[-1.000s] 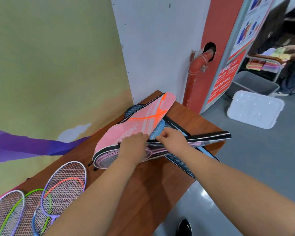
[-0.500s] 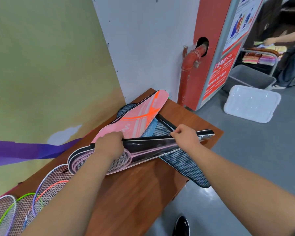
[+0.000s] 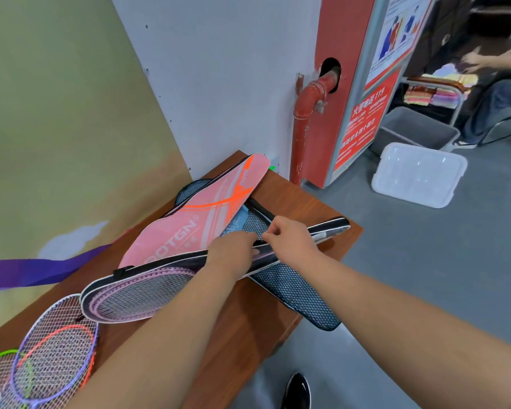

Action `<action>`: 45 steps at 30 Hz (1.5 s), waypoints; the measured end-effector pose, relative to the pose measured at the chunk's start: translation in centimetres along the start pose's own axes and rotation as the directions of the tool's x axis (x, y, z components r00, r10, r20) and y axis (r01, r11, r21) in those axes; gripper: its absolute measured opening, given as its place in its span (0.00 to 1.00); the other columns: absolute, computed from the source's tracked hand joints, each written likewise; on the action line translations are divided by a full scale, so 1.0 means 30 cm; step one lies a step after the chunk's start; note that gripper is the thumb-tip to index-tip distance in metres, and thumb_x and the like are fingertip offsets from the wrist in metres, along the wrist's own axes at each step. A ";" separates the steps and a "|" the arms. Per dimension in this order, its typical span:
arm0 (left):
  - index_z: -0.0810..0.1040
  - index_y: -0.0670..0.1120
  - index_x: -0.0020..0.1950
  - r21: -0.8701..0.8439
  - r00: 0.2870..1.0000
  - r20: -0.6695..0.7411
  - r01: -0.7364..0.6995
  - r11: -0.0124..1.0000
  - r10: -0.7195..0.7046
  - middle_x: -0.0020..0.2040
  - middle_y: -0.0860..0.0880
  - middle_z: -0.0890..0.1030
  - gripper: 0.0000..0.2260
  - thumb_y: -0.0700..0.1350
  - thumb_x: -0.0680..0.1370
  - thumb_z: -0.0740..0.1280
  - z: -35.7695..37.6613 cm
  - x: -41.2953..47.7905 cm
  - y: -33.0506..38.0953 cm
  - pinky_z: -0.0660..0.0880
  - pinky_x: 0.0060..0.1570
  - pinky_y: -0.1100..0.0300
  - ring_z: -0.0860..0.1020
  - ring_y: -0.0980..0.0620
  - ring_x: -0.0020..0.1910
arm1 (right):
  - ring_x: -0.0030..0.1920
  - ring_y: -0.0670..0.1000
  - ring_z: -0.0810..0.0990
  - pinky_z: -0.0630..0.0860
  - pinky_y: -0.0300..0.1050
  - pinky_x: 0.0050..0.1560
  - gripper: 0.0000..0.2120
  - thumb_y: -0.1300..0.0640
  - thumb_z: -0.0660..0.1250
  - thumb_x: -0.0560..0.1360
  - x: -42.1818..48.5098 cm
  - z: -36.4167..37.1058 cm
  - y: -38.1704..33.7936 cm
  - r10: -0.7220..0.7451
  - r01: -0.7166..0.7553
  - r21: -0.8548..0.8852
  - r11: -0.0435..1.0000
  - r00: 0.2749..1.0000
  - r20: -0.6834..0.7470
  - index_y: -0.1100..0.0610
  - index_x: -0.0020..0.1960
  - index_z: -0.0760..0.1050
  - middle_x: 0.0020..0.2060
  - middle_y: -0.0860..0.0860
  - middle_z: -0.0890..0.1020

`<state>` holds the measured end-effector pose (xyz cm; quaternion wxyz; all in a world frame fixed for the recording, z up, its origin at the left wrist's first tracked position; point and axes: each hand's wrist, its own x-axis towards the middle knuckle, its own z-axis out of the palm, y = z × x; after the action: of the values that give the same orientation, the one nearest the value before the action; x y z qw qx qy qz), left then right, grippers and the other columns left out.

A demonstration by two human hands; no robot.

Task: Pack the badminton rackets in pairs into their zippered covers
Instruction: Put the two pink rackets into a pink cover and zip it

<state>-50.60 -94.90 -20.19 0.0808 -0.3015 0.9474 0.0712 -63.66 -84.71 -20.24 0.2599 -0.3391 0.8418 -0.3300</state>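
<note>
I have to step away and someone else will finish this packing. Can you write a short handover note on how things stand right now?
Left hand presses down on the black cover at its middle; right hand pinches at the cover's edge beside it, seemingly at the zipper.
Pink rackets lie inside that cover, heads showing through its clear side; whether it is zipped shut cannot be told.
The pink cover lies behind it on the table, over a mesh cover.
Left: loose rackets at the near-left corner are not yet packed.
</note>
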 end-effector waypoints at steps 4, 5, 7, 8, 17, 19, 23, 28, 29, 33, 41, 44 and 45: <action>0.74 0.51 0.49 -0.057 0.999 -0.030 0.018 0.998 -0.020 0.49 0.50 0.82 0.08 0.54 0.83 0.63 0.013 0.024 0.009 0.68 0.40 0.54 0.81 0.44 0.52 | 0.44 0.52 0.82 0.80 0.50 0.48 0.10 0.48 0.72 0.80 0.022 -0.043 0.056 0.013 -0.013 0.006 1.000 1.000 0.006 0.50 0.42 0.77 0.41 0.48 0.83; 0.74 0.51 0.49 -0.057 0.999 -0.033 0.020 0.998 -0.021 0.48 0.49 0.82 0.07 0.53 0.83 0.63 0.013 0.029 0.016 0.68 0.40 0.54 0.81 0.44 0.51 | 0.44 0.52 0.82 0.80 0.51 0.48 0.10 0.47 0.72 0.80 0.033 -0.054 0.073 0.023 -0.023 0.003 1.000 1.000 0.001 0.50 0.42 0.76 0.42 0.48 0.83; 0.73 0.50 0.47 -0.065 0.999 -0.035 0.035 0.997 -0.037 0.47 0.49 0.82 0.07 0.51 0.83 0.63 0.014 0.033 0.020 0.69 0.40 0.54 0.81 0.43 0.50 | 0.44 0.51 0.82 0.81 0.52 0.49 0.10 0.48 0.71 0.80 0.051 -0.078 0.100 0.055 -0.055 0.000 0.998 0.998 -0.018 0.51 0.42 0.76 0.42 0.47 0.83; 0.72 0.50 0.45 -0.066 0.998 -0.033 0.046 0.997 -0.048 0.46 0.49 0.82 0.08 0.50 0.83 0.63 0.014 0.036 0.017 0.70 0.40 0.54 0.81 0.42 0.50 | 0.45 0.51 0.82 0.81 0.52 0.50 0.10 0.49 0.70 0.80 0.061 -0.093 0.117 0.073 -0.072 0.009 0.997 0.997 -0.034 0.51 0.42 0.75 0.42 0.47 0.84; 0.77 0.50 0.53 -0.104 0.997 0.018 0.075 0.992 -0.074 0.49 0.48 0.83 0.05 0.49 0.83 0.63 0.019 0.065 -0.046 0.78 0.46 0.51 0.81 0.40 0.51 | 0.51 0.53 0.82 0.75 0.48 0.50 0.08 0.54 0.63 0.82 0.166 -0.248 0.312 0.250 -0.244 0.054 0.968 0.950 -0.186 0.51 0.44 0.73 0.48 0.47 0.84; 0.77 0.50 0.53 -0.105 0.996 0.013 0.087 0.991 -0.086 0.50 0.48 0.83 0.05 0.50 0.83 0.64 0.025 0.065 -0.060 0.77 0.46 0.52 0.81 0.41 0.52 | 0.51 0.56 0.81 0.75 0.49 0.52 0.08 0.56 0.62 0.83 0.192 -0.268 0.352 0.305 -0.292 0.091 0.952 0.929 -0.209 0.51 0.45 0.72 0.46 0.48 0.82; 0.79 0.54 0.58 -0.155 0.994 0.034 0.112 0.982 -0.108 0.54 0.50 0.84 0.07 0.52 0.82 0.65 0.023 0.066 -0.113 0.77 0.49 0.52 0.81 0.41 0.54 | 0.48 0.60 0.80 0.74 0.48 0.46 0.06 0.56 0.65 0.83 0.232 -0.315 0.430 0.406 -0.361 0.211 0.908 0.881 -0.243 0.58 0.50 0.76 0.44 0.55 0.81; 0.79 0.55 0.54 -0.270 0.994 0.092 0.088 0.959 -0.066 0.46 0.53 0.82 0.03 0.51 0.82 0.67 -0.006 0.065 -0.151 0.74 0.46 0.54 0.79 0.44 0.50 | 0.47 0.62 0.84 0.85 0.64 0.51 0.08 0.51 0.69 0.77 0.276 -0.298 0.546 0.559 -0.462 0.377 0.803 0.803 -0.206 0.55 0.45 0.77 0.41 0.54 0.83; 0.79 0.55 0.52 -0.292 0.993 0.102 0.090 0.952 -0.062 0.43 0.54 0.80 0.02 0.51 0.82 0.67 -0.013 0.065 -0.154 0.72 0.45 0.55 0.79 0.45 0.49 | 0.47 0.62 0.84 0.86 0.64 0.50 0.08 0.50 0.68 0.76 0.270 -0.296 0.539 0.561 -0.458 0.383 0.802 0.799 -0.219 0.54 0.44 0.76 0.42 0.54 0.83; 0.80 0.56 0.51 -0.384 0.989 0.137 0.111 0.916 -0.063 0.43 0.55 0.82 0.02 0.50 0.81 0.68 -0.044 0.060 -0.164 0.77 0.50 0.53 0.81 0.49 0.48 | 0.45 0.65 0.86 0.87 0.63 0.40 0.06 0.52 0.64 0.80 0.245 -0.275 0.487 0.616 -0.470 0.537 0.701 0.778 -0.124 0.54 0.51 0.74 0.49 0.60 0.83; 0.78 0.58 0.42 -0.477 0.986 0.112 0.162 0.864 -0.123 0.35 0.66 0.80 0.12 0.45 0.84 0.66 -0.157 -0.007 -0.215 0.68 0.41 0.64 0.75 0.64 0.37 | 0.62 0.62 0.86 0.80 0.66 0.66 0.34 0.29 0.63 0.77 0.148 -0.218 0.242 0.202 -0.400 0.874 0.276 0.913 0.354 0.55 0.68 0.79 0.61 0.57 0.88; 0.75 0.53 0.40 -0.491 0.983 0.072 0.181 0.852 -0.167 0.32 0.59 0.77 0.12 0.46 0.84 0.66 -0.211 -0.068 -0.247 0.68 0.40 0.59 0.71 0.61 0.32 | 0.66 0.61 0.84 0.77 0.70 0.69 0.30 0.39 0.74 0.76 0.134 -0.152 0.117 0.033 -0.408 0.857 0.314 0.907 0.420 0.56 0.72 0.78 0.65 0.58 0.85; 0.74 0.51 0.40 -0.498 0.981 0.067 0.191 0.846 -0.181 0.32 0.57 0.76 0.11 0.47 0.83 0.65 -0.221 -0.088 -0.261 0.69 0.41 0.57 0.71 0.58 0.32 | 0.66 0.61 0.84 0.77 0.71 0.68 0.31 0.41 0.76 0.75 0.133 -0.135 0.078 0.002 -0.418 0.852 0.316 0.898 0.440 0.55 0.72 0.78 0.66 0.57 0.85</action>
<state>-44.65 -100.99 -13.87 0.0143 -0.4017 0.8617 0.3096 -69.80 -84.84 -20.18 0.5961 -0.0682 0.4749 -0.6438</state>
